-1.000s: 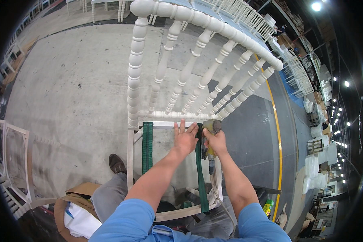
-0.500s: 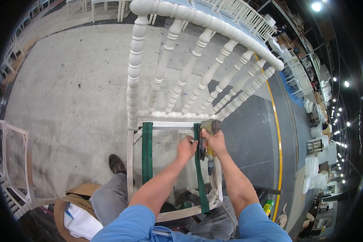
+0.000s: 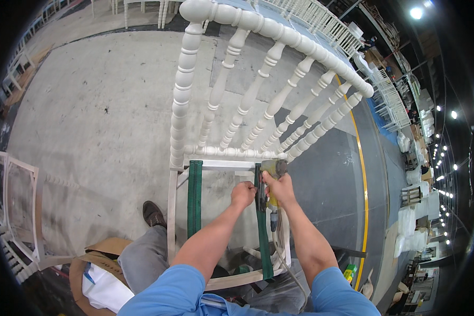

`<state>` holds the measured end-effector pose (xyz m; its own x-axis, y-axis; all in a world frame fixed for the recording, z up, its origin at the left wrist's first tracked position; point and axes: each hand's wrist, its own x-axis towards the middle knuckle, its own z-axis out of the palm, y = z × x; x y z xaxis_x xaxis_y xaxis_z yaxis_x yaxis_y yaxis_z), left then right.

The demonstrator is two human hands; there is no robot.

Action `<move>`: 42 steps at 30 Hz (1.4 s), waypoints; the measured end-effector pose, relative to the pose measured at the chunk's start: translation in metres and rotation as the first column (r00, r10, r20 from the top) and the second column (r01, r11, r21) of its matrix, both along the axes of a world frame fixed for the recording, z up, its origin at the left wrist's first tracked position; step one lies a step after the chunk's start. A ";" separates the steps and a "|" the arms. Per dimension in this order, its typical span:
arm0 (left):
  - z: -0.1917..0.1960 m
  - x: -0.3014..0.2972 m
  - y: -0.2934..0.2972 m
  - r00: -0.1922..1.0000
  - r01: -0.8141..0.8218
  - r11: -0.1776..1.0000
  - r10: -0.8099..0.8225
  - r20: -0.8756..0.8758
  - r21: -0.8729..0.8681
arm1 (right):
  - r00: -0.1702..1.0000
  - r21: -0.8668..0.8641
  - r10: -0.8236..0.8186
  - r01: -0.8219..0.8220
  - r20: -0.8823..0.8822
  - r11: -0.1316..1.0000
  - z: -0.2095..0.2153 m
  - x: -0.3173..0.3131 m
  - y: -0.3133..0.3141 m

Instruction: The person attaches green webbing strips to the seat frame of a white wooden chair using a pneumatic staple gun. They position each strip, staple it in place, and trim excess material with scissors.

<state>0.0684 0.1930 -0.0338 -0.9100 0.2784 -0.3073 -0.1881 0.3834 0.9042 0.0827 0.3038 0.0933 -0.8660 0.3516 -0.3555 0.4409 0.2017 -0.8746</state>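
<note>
Here, I see my left hand (image 3: 243, 194) pinching the green webbing strap (image 3: 263, 237) against the white chair's seat frame (image 3: 172, 210); my right hand (image 3: 282, 188), fingers wrapped, grips the yellow pneumatic stapler (image 3: 272, 171) on it.

a furniture workshop or factory hall, with a bare concrete floor (image 3: 89, 105) marked by a yellow line (image 3: 364, 174). rows of finished white chairs (image 3: 321, 18) stand along the far edge, more chair frames (image 3: 10, 200) wait at the left, and an unfinished chair (image 3: 237, 131) with green webbing straps (image 3: 195, 197) sits in front. ceiling spotlights (image 3: 447, 152) run down the right side above stacked goods.
</note>
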 end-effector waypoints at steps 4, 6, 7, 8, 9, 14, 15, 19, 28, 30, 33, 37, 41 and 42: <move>0.001 0.000 -0.001 1.000 -0.009 1.000 0.009 -0.008 -0.006 | 1.000 -0.003 0.006 -0.006 0.015 1.000 0.000 0.002 -0.002; 0.001 0.000 -0.001 1.000 -0.002 1.000 0.002 0.007 -0.009 | 1.000 -0.003 -0.005 0.005 0.026 1.000 0.000 0.002 -0.002; 0.001 0.000 0.000 1.000 0.005 1.000 -0.005 0.021 -0.017 | 1.000 -0.008 -0.016 0.016 0.023 1.000 0.000 0.002 -0.001; 0.001 0.000 0.000 0.996 0.040 0.999 -0.037 0.079 -0.032 | 0.996 0.017 -0.060 0.059 0.065 0.998 0.001 0.002 0.000; 0.001 0.000 0.000 0.999 0.013 1.000 -0.012 0.032 -0.015 | 0.999 -0.010 -0.033 0.033 0.012 0.999 0.001 0.002 0.001; 0.001 0.001 -0.001 0.996 0.009 1.000 -0.012 0.085 0.026 | 0.995 0.042 -0.071 0.068 0.071 0.997 0.004 0.003 0.005; 0.001 0.001 -0.001 1.000 -0.011 0.999 0.009 0.030 0.052 | 0.998 0.013 -0.051 0.051 0.023 0.999 0.005 0.004 0.006; 0.000 0.000 -0.001 0.999 -0.008 0.999 0.005 0.045 0.053 | 0.996 0.027 -0.076 0.075 0.048 0.997 0.005 0.002 0.012; 0.007 0.011 0.013 0.973 -0.104 0.971 0.054 0.225 0.216 | 0.987 -0.050 -0.158 0.157 -0.025 0.986 0.038 0.036 0.022; 0.022 0.020 0.016 0.887 -0.173 0.885 -0.051 0.459 0.432 | 0.979 -0.103 -0.196 0.190 -0.050 0.976 0.071 0.069 0.034; 0.049 0.047 0.011 0.685 -0.351 0.641 -0.321 0.654 0.683 | 0.969 -0.118 -0.235 0.225 -0.072 0.967 0.135 0.146 0.059; 0.082 0.123 -0.004 0.566 -0.444 0.545 -0.445 0.694 0.712 | 0.907 0.007 -0.417 0.418 -0.060 0.908 0.202 0.286 0.096; 0.103 0.209 -0.053 0.516 -0.383 0.611 -0.481 0.709 0.693 | 0.699 0.139 -0.715 0.710 -0.023 0.690 0.225 0.442 0.126; 0.108 0.231 -0.064 0.499 -0.400 0.644 -0.444 0.744 0.652 | 0.657 0.146 -0.754 0.746 -0.002 0.649 0.229 0.474 0.131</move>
<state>0.2989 0.1290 0.0739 -0.3288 0.7748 -0.5400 -0.9425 -0.2329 0.2397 0.5567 0.4351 0.3224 -0.2675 0.9161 -0.2987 0.5351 -0.1166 -0.8367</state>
